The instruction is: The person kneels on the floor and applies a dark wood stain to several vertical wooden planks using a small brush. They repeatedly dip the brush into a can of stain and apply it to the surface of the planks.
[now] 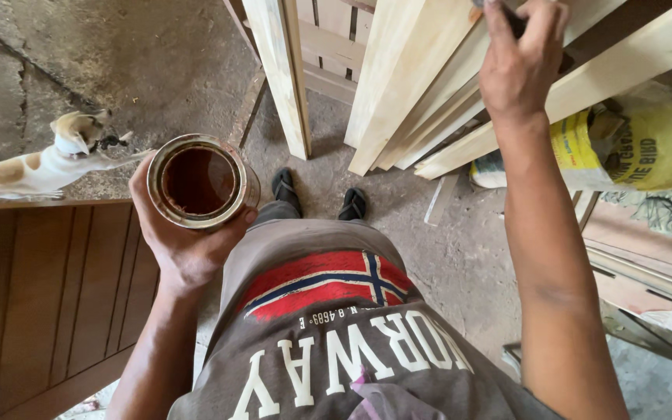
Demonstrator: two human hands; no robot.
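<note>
Two hands are busy: your left hand (184, 241) is wrapping its fingers around the open tin (200, 181) of dark brown stain, which could be tipping and spilling, while your right hand (519, 66) is pinching a dark tool against the pale planks (410, 78).

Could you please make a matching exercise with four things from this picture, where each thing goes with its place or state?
Things:
1. tin can
2. left hand
3. right hand
4. dog

Places or states:
A. raised against the pale wooden boards, gripping a dark handle
B. standing on the concrete floor, far left
C. open, holding dark brown liquid
D. wrapped around the can from below

Pairs: 1-C, 2-D, 3-A, 4-B
</note>
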